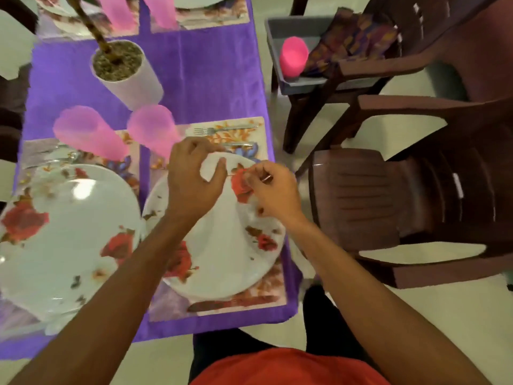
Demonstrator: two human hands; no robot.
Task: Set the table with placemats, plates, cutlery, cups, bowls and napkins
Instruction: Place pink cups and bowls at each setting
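**Purple counter, hands busy at the right plate**

Purple cloth covers the counter (211,79). Left hand (191,176) pinches a white piece (212,169), maybe a napkin, over the right plate (222,262) on its placemat (266,295). Right hand (273,190) has its fingers curled; can't tell if they hold anything. Fork (222,129) and knife (240,145) lie just beyond.
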